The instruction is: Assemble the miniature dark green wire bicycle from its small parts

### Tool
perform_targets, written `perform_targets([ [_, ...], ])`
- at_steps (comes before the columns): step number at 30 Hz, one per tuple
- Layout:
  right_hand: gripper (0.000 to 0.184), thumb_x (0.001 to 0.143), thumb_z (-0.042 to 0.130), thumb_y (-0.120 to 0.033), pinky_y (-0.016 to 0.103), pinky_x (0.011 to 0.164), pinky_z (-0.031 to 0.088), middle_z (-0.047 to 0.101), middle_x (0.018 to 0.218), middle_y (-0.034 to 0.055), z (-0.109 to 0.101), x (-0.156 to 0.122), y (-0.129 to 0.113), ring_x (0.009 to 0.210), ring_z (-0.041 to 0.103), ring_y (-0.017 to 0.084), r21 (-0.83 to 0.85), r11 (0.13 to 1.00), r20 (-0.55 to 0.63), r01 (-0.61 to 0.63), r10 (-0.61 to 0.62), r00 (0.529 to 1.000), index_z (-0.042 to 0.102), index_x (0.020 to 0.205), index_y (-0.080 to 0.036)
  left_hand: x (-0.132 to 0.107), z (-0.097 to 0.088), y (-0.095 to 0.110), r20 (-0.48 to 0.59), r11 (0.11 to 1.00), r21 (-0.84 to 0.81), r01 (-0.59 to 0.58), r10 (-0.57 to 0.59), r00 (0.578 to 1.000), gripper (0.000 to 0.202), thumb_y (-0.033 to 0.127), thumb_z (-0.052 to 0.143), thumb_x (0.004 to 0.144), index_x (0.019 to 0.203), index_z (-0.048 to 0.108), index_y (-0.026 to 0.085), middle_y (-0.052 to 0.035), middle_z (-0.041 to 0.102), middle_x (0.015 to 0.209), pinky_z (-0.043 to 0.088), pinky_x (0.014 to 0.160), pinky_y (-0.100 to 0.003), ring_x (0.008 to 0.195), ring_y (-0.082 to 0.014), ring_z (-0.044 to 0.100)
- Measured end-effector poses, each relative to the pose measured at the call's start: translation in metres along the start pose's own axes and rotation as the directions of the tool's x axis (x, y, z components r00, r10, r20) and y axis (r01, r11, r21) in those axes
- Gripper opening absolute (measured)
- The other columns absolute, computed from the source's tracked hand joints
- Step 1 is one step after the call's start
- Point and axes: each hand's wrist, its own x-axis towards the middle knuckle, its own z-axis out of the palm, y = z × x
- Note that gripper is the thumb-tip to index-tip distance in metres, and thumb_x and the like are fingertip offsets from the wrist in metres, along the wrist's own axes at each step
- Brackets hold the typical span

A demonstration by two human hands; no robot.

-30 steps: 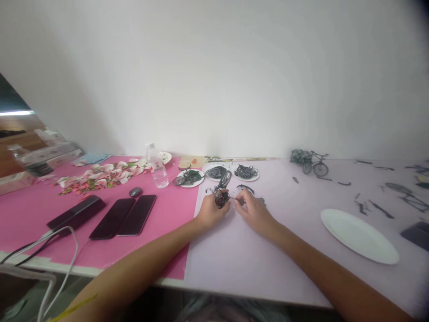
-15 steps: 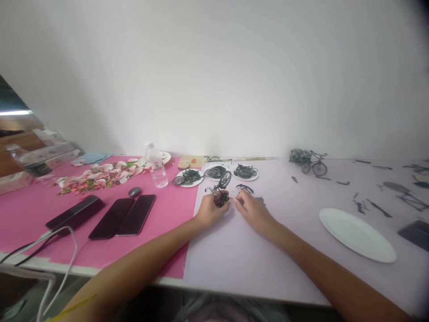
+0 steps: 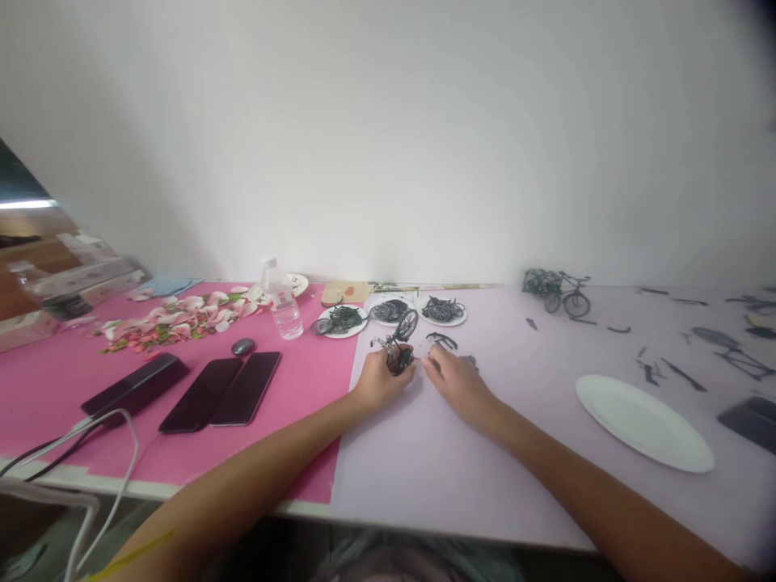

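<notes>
A small dark model bicycle (image 3: 405,327) is gripped in my left hand (image 3: 377,383), one spoked wheel pointing up and away from me. My fingers cover part of its frame and the other wheel. Close on the right, my right hand (image 3: 453,378) pinches at the bicycle's near side; whatever lies between thumb and forefinger is too small to make out. Just beyond the right hand lies a curved black part (image 3: 442,340). Behind the hands stand white plates of dark bicycle parts: a left plate (image 3: 362,328), a middle plate (image 3: 410,296) and a right plate (image 3: 461,318).
A finished-looking model bicycle (image 3: 568,297) stands by the wall at right. An oval white plate (image 3: 643,422) and scattered black parts (image 3: 684,376) lie right. On the pink sheet at left are a water bottle (image 3: 287,311), phones (image 3: 246,390), a power bank (image 3: 137,385) and petals (image 3: 182,315).
Almost nothing differs. Both hands stay around the model bicycle, and the right hand has shifted very slightly; the view has moved a touch.
</notes>
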Motion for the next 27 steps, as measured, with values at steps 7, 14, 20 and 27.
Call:
perform_targets([
  [7, 0.018, 0.106, 0.045, -0.039, 0.029, 0.071, 0.043, 0.067, 0.09, 0.0012, -0.0038, -0.0035, -0.0009, 0.079, 0.065, 0.019, 0.163, 0.987, 0.028, -0.001, -0.003, 1.0, 0.048, 0.097, -0.024, 0.0016, 0.0005, -0.0006, -0.013, 1.0, -0.004, 0.003, -0.003, 1.0, 0.033, 0.028, 0.071, 0.089, 0.118, 0.068, 0.014, -0.0069, 0.075, 0.093, 0.054, 0.074, -0.026, 0.082, -0.0178, 0.07],
  [14, 0.013, 0.104, 0.047, -0.037, 0.031, 0.072, 0.047, 0.068, 0.094, 0.0027, -0.003, -0.0039, 0.0021, 0.081, 0.065, 0.02, 0.233, 0.972, 0.049, 0.009, -0.021, 0.999, 0.047, 0.102, -0.024, 0.0013, 0.0001, 0.0025, -0.028, 0.999, 0.041, -0.004, 0.005, 1.0, 0.033, 0.027, 0.071, 0.088, 0.118, 0.068, 0.015, -0.0047, 0.074, 0.088, 0.051, 0.07, -0.025, 0.077, -0.0164, 0.067],
  [20, 0.014, 0.105, 0.044, -0.037, 0.03, 0.071, 0.045, 0.069, 0.094, 0.0028, -0.0057, -0.0026, 0.0018, 0.079, 0.065, 0.02, 0.195, 0.981, 0.087, 0.003, -0.021, 0.996, 0.05, 0.101, -0.024, -0.001, -0.0028, 0.0092, -0.029, 0.99, 0.139, -0.016, 0.02, 0.999, 0.032, 0.024, 0.07, 0.086, 0.118, 0.069, 0.016, -0.0028, 0.073, 0.085, 0.048, 0.066, -0.024, 0.073, -0.016, 0.065],
  [27, 0.017, 0.106, 0.044, -0.039, 0.03, 0.072, 0.043, 0.069, 0.094, 0.0023, -0.005, -0.0026, 0.0038, 0.081, 0.066, 0.02, 0.168, 0.986, 0.099, -0.014, -0.002, 0.995, 0.05, 0.101, -0.024, -0.001, -0.0016, 0.0055, -0.025, 0.993, 0.119, -0.023, 0.026, 0.999, 0.029, 0.024, 0.069, 0.087, 0.115, 0.068, 0.016, -0.0032, 0.074, 0.086, 0.048, 0.068, -0.024, 0.074, -0.0158, 0.065],
])
